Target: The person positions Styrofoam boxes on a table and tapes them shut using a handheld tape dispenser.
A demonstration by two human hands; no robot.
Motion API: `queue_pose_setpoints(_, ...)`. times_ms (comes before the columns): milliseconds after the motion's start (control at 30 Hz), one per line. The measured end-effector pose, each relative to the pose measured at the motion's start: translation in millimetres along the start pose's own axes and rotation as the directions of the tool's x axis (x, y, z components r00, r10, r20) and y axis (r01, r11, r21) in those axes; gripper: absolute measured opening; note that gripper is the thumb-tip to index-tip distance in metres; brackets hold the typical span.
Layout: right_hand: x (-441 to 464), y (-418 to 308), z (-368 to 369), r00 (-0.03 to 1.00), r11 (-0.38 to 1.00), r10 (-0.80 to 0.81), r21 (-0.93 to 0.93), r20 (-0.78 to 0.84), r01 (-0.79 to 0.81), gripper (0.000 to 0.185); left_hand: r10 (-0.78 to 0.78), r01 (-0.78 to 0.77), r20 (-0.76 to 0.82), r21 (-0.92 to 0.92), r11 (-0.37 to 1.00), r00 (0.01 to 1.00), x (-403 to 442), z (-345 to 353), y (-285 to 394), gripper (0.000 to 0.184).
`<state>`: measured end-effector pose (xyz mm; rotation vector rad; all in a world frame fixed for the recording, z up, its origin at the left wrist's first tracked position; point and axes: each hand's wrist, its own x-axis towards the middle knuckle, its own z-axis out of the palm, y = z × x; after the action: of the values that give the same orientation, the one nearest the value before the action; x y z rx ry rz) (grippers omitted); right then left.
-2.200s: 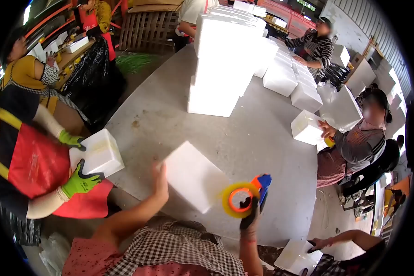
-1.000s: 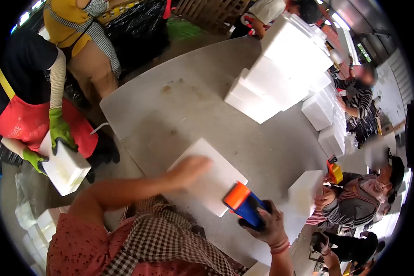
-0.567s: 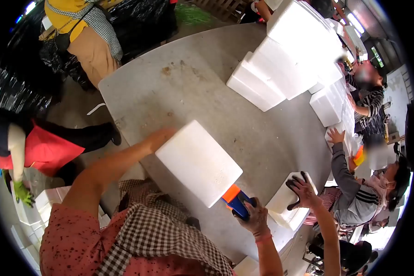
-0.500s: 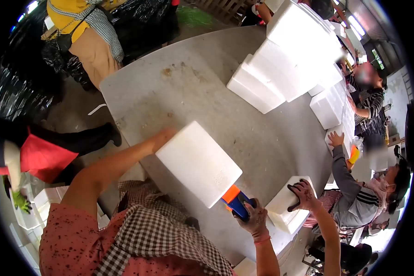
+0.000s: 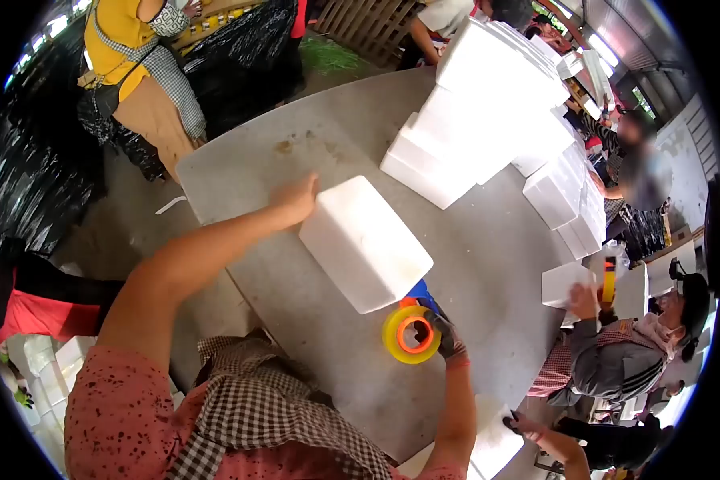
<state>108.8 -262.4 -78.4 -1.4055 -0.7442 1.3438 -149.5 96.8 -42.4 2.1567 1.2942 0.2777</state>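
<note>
A white foam box (image 5: 364, 244) stands tilted on the grey table, in the middle of the view. My left hand (image 5: 300, 198) is at its upper left end; the hand is slightly blurred and its fingertips are partly hidden behind the box. My right hand (image 5: 446, 336), in a dark-fingered glove, is wrapped round a tape dispenser (image 5: 426, 298) with a blue body and an orange part. A yellow tape roll on an orange core (image 5: 414, 332) faces up on it. The dispenser is at the box's lower right end.
White foam boxes (image 5: 496, 104) are stacked on the grey table (image 5: 248, 160) at the back right. At right a co-worker (image 5: 616, 352) handles a box (image 5: 566, 284) near another dispenser. Another person's gloved hand (image 5: 528, 428) touches a box (image 5: 496, 440) at lower right.
The box has moved up and right and is turned so more of its side shows. My left hand has shifted up with it. The dispenser has turned, showing its tape roll.
</note>
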Motion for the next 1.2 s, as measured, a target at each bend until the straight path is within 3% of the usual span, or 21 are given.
queue_pose_setpoints(33,3,1,2,1.000,1.000,0.001,0.018,0.006,-0.001,0.059,0.224,-0.183,-0.286,0.160,0.970,0.932,0,-2,11,0.018)
queue_pose_setpoints(100,5,7,6,1.000,0.998,-0.011,0.058,0.000,0.011,0.059,0.291,-0.346,-0.325,-0.127,0.930,0.900,10,0,28,0.042)
queue_pose_setpoints(133,5,9,10,1.000,0.997,-0.021,0.073,-0.005,0.022,0.059,0.307,-0.359,-0.312,-0.125,0.925,0.899,9,3,46,0.042)
queue_pose_setpoints(167,5,11,16,0.999,0.995,-0.031,0.093,-0.020,0.033,0.060,0.600,-0.578,-0.261,0.162,0.799,0.756,4,5,68,0.048)
queue_pose_setpoints(200,3,14,22,0.998,0.993,-0.040,0.110,-0.042,0.045,0.060,0.823,-0.728,-0.126,0.407,0.552,0.554,0,9,81,0.054)
queue_pose_setpoints(300,-12,20,57,0.988,0.981,-0.059,0.175,-0.141,0.083,0.060,0.655,-0.707,0.287,0.411,0.575,0.699,-1,22,90,0.074)
queue_pose_setpoints(333,-20,24,72,0.978,0.969,-0.054,0.226,-0.203,0.100,0.061,0.669,-0.732,0.313,0.399,0.552,0.674,-3,16,96,0.074)
queue_pose_setpoints(400,-59,74,121,0.939,0.864,0.055,0.487,-0.339,0.126,0.061,0.489,-0.640,0.418,0.413,0.648,0.766,-8,10,103,0.077)
queue_pose_setpoints(467,-93,107,182,0.921,0.864,0.080,0.487,-0.380,0.126,0.063,0.519,-0.643,0.382,0.417,0.642,0.765,-8,9,105,0.073)
queue_pose_setpoints(600,-97,90,277,0.919,0.970,0.058,0.240,-0.390,0.041,0.067,0.558,-0.627,0.289,0.405,0.665,0.778,-10,24,87,0.073)
queue_pose_setpoints(667,-84,100,279,0.823,0.820,0.161,0.537,-0.545,0.195,0.057,0.542,-0.625,0.312,0.389,0.677,0.781,-15,10,91,0.070)
queue_pose_setpoints(700,-78,106,275,0.769,0.708,0.225,0.643,-0.599,0.294,0.054,0.558,-0.636,0.305,0.383,0.670,0.772,-12,8,83,0.070)
queue_pose_setpoints(767,-97,126,235,0.858,0.534,-0.016,0.721,-0.513,0.441,0.052,0.885,-0.835,-0.152,0.294,0.465,0.439,-4,11,61,0.056)
queue_pose_setpoints(800,-100,108,235,0.778,0.588,-0.015,0.624,-0.628,0.515,0.053,0.906,-0.885,-0.170,0.208,0.417,0.387,-18,-7,64,0.050)
queue_pose_setpoints(833,-104,87,238,0.769,0.545,-0.017,0.639,-0.639,0.543,0.053,0.915,-0.899,-0.173,0.194,0.393,0.364,-26,-11,64,0.050)
queue_pose_setpoints(900,-107,78,235,0.726,0.545,-0.028,0.598,-0.687,0.587,0.054,0.955,-0.966,-0.152,-0.072,0.247,0.255,-40,-16,62,0.052)
queue_pose_setpoints(1033,-104,70,230,0.748,0.464,-0.045,0.649,-0.663,0.603,0.053,0.965,-0.966,0.068,-0.027,0.256,0.254,-53,-24,55,0.072)
queue_pose_setpoints(1067,-103,62,230,0.771,0.427,-0.082,0.677,-0.631,0.599,0.052,0.920,-0.954,0.253,0.062,0.294,0.300,-53,-26,55,0.100)
queue_pose_setpoints(1100,-100,64,222,0.767,0.420,-0.090,0.674,-0.635,0.607,0.052,0.922,-0.957,0.254,0.067,0.283,0.291,-52,-28,55,0.100)
queue_pose_setpoints(1167,-95,60,207,0.765,0.434,-0.149,0.653,-0.627,0.620,0.053,0.829,-0.959,0.482,0.148,0.243,0.285,-47,-35,57,0.119)
queue_pose_setpoints(1200,-94,56,194,0.817,0.401,-0.148,0.722,-0.557,0.564,0.055,0.790,-0.958,0.543,0.151,0.242,0.285,-36,-31,57,0.126)
